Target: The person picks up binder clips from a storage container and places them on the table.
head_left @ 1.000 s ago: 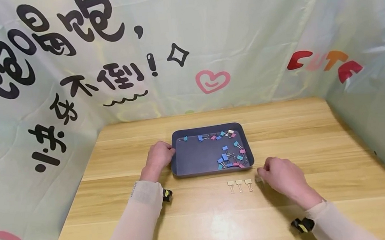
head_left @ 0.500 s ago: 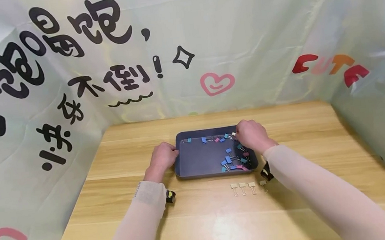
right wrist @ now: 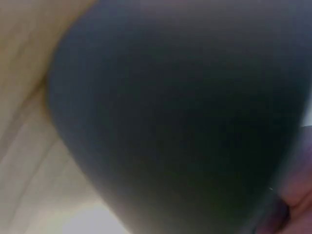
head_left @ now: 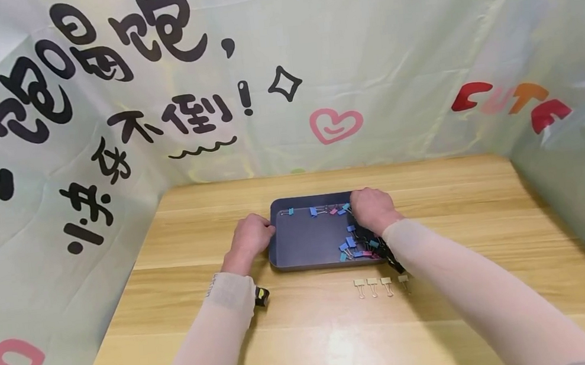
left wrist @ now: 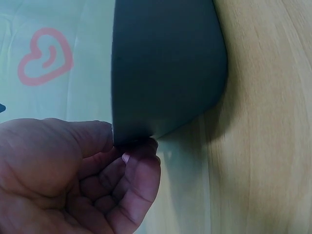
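A dark blue-grey tray [head_left: 304, 241] lies on the wooden table with blue, teal and pink binder clips [head_left: 350, 242] in it, mostly at its right side and along the back wall. My left hand [head_left: 251, 235] pinches the tray's left rim between thumb and fingers, as the left wrist view shows close up on the tray wall [left wrist: 165, 63]. Over the tray's back right corner, my right hand [head_left: 375, 208] reaches down among the clips. Its fingertips are hidden in the head view, and the tray wall [right wrist: 170, 107] blocks most of the right wrist view; I cannot tell whether they hold a clip.
Several cream binder clips [head_left: 372, 282] lie in a row on the table in front of the tray's right half, handles toward me. A printed cloth backdrop [head_left: 408, 63] hangs behind the table [head_left: 219, 202] and along its sides.
My right hand has left the cream clip at the right end of the row, moved up to the tray's back right corner, then slightly left. My left hand stays on the rim.
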Tool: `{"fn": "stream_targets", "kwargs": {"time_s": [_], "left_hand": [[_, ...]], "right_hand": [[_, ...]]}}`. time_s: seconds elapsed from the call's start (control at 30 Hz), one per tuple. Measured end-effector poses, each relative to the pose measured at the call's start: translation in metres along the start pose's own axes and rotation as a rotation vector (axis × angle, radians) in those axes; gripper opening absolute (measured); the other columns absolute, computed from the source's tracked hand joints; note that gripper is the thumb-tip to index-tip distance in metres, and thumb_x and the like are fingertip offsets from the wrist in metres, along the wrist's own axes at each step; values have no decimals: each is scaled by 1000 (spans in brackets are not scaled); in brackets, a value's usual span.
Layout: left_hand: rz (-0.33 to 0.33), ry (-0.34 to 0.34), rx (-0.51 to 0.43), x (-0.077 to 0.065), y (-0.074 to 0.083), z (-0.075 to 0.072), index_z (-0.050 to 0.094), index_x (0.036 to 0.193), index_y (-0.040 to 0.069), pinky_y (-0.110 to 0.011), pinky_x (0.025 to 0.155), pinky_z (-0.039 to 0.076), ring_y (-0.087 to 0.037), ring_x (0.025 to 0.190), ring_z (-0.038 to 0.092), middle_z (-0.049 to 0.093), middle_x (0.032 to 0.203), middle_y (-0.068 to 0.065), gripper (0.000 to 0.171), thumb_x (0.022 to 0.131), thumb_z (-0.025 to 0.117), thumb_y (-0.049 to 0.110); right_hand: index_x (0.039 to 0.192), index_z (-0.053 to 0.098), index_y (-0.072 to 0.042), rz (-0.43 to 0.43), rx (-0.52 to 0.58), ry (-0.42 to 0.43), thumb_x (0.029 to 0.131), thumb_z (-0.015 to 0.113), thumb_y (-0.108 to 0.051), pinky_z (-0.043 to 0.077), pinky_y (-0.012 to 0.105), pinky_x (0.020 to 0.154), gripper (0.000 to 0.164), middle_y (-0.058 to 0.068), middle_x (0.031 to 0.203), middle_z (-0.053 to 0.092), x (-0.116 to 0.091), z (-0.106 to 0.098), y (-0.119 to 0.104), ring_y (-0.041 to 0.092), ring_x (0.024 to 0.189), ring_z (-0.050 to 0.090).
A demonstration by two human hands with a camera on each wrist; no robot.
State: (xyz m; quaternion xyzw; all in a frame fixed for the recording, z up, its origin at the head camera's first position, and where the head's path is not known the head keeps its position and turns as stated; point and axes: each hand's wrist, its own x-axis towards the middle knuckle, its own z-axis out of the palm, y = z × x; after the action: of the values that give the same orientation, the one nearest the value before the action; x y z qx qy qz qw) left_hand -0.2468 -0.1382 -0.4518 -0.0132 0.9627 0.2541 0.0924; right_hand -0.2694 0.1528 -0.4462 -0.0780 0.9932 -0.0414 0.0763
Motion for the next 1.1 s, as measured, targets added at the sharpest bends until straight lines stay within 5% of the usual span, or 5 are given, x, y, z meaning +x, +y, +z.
{"fn": "stream_targets", "kwargs": {"time_s": [0.2,0.47,0.7,0.9,1.1], "left_hand": [[-3,-2,1,0,1,-1,83,114,10,-37,80,53,-22,86,65,78,100,-5,24,105,64,23],[-10,4,-2,0,-1,0,83,112,10,-34,76,51,-20,82,64,77,96,-4,23,105,65,23],[-7,2,-5,1,-1,1,83,97,11,-32,69,48,-20,76,62,72,80,-2,24,105,64,23],[-16,-3,-11,1,-1,1,84,104,11,-32,70,49,-20,77,63,73,83,-2,23,105,64,23],[4,2,0,0,0,0,84,99,10,-32,67,47,-20,76,63,73,81,-2,23,104,65,21]], "right_hand": [[96,78,-7,-50,100,22,95,63,-3,61,51,72,16,11,92,77,-5,-5,5,30,82,72],[82,68,-6,84,228,-20,100,66,-17,53,40,56,21,8,74,67,-9,-11,5,25,62,63],[85,71,-9,166,209,-72,100,71,-33,54,45,62,28,9,83,69,-8,-6,-5,27,70,64],[81,69,-10,174,178,-61,99,68,-30,56,47,65,27,10,86,71,-5,-1,-6,29,74,65],[82,66,-10,193,250,-67,100,69,-33,56,43,57,30,10,82,69,-6,-2,-4,27,61,68]]}}
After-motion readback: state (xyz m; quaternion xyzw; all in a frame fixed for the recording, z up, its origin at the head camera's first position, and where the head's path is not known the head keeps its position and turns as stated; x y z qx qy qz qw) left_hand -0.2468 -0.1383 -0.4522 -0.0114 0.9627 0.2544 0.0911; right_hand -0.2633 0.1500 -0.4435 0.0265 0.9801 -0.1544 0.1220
